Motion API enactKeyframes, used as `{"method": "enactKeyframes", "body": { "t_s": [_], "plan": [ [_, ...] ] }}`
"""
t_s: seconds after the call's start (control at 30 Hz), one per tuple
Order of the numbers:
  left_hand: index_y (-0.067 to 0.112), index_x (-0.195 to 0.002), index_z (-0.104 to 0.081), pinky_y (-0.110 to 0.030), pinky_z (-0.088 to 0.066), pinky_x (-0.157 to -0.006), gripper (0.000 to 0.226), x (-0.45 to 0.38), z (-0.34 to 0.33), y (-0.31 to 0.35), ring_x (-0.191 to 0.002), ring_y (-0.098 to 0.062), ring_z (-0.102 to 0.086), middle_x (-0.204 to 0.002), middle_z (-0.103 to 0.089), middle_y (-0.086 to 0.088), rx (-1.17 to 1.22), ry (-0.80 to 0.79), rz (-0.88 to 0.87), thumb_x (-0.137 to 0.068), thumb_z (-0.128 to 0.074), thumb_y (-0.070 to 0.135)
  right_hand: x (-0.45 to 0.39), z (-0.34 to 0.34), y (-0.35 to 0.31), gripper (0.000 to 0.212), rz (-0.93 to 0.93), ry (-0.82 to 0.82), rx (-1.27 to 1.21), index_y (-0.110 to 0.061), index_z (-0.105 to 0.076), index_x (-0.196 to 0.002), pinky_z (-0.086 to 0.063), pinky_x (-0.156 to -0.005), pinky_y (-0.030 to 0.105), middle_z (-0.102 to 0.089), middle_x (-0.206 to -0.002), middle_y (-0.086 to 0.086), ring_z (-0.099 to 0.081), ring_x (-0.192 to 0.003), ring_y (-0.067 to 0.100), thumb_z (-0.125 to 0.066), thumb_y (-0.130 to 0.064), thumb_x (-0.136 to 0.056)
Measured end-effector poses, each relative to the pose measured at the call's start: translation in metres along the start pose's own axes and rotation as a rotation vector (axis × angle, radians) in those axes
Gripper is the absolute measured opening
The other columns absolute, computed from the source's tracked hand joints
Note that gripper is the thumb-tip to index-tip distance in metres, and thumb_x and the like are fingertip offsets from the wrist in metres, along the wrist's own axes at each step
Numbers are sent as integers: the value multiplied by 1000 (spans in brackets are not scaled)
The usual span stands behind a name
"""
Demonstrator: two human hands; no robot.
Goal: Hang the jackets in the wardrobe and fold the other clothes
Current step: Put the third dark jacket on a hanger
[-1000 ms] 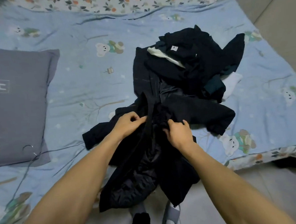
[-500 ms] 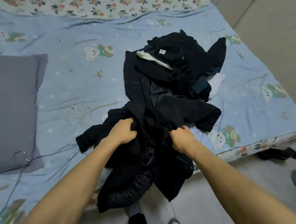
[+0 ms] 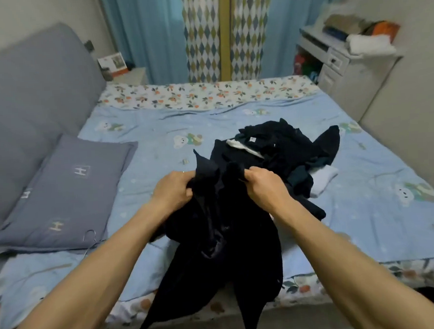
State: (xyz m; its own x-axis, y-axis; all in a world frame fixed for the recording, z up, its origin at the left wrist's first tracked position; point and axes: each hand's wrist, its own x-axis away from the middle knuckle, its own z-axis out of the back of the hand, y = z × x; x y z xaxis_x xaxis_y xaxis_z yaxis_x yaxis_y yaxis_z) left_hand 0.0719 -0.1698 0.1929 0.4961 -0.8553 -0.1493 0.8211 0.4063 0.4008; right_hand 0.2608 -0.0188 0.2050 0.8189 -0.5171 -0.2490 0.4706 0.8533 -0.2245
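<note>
Since the earlier frame the dark jacket (image 3: 215, 240) has come up off the bed (image 3: 146, 148), hanging between both grips with the clothes pile (image 3: 281, 150) just beyond them. Left hand (image 3: 173, 191) and right hand (image 3: 265, 186) each clench bunched collar fabric. To hang it well, I'd shift each grip out to a shoulder, then reach the wire hanger (image 3: 91, 239) lying left of the left grip.

the jacket (image 3: 215, 240) is dark matt cloth with a glossy lining; the bed (image 3: 366, 206) sheet is soft printed cotton; the hanger (image 3: 91, 238) is thin shiny metal wire.
</note>
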Motion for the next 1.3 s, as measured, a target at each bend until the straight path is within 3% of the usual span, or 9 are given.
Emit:
{"method": "enactKeyframes", "body": {
  "t_s": [0.1,0.2,0.33,0.57,0.67,0.83,1.0,1.13,1.3],
  "plan": [
    [3,-88,-66,-40,-43,-58,18,35,39,44,-75,-45,-61,-83,-67,-26,37,263,57,-74,-56,10,20,69,-8,10,-17,367,-245,-3,-61,-84,-26,-48,31,-55,-70,13,-50,-59,34,-59,-8,-92],
    [10,-100,-66,-45,-52,-61,26,62,65,74,-80,-42,-63,-88,-67,-23,-91,116,62,-78,-55,2,33,106,-17,20,-3,267,-219,-7,-50,-77,-22,-46,32,-55,-67,12,-51,-61,35,-53,-11,-96],
    [2,-85,-62,-46,-51,-60,5,103,97,112,-76,-43,-62,-85,-67,-23,-40,386,96,-81,-59,3,73,145,-19,22,11,448,-268,-2,-49,-73,-22,-46,35,-50,-62,10,-44,-54,33,-55,-7,-94],
    [1,-86,-67,-45,-53,-69,11,140,127,134,-83,-39,-65,-92,-71,-22,-12,373,57,-78,-60,0,108,178,-23,17,91,339,-272,0,-50,-78,-38,-49,41,-56,-67,16,-52,-60,35,-52,-8,-94],
    [4,-108,-68,-39,-53,-85,37,151,127,136,-100,-29,-64,-110,-70,-14,48,186,40,-76,-52,-7,117,179,-23,11,80,234,-430,-7,-57,-84,-47,-61,40,-62,-76,14,-57,-71,33,-50,-5,-92],
    [8,-121,-66,-23,-42,-83,51,186,110,127,-100,-15,-59,-108,-65,-1,205,219,63,-77,-50,-13,146,168,-31,36,129,87,-578,-17,-65,-113,-51,-84,39,-67,-104,5,-60,-95,24,-44,1,-91],
    [6,-113,-68,-30,-45,-74,38,211,94,112,-93,-28,-65,-101,-70,-8,177,310,73,-81,-53,-9,161,156,-38,34,181,53,-656,-1,-61,-117,-49,-92,40,-68,-110,15,-60,-105,30,-40,6,-91],
    [5,-114,-66,-48,-53,-76,34,214,87,97,-92,-40,-65,-103,-70,-22,117,365,71,-83,-56,-5,164,142,-49,38,199,122,-785,-9,-63,-121,-41,-75,3,-66,-103,-4,-57,-93,1,-42,-10,-90],
    [6,-121,-61,-41,-49,-84,45,195,62,70,-103,-38,-61,-113,-66,-22,80,200,143,-81,-45,-6,150,90,-38,56,84,-30,-697,-20,-55,-139,-44,-85,13,-59,-119,-11,-51,-110,2,-40,3,-91]
  ]
}}
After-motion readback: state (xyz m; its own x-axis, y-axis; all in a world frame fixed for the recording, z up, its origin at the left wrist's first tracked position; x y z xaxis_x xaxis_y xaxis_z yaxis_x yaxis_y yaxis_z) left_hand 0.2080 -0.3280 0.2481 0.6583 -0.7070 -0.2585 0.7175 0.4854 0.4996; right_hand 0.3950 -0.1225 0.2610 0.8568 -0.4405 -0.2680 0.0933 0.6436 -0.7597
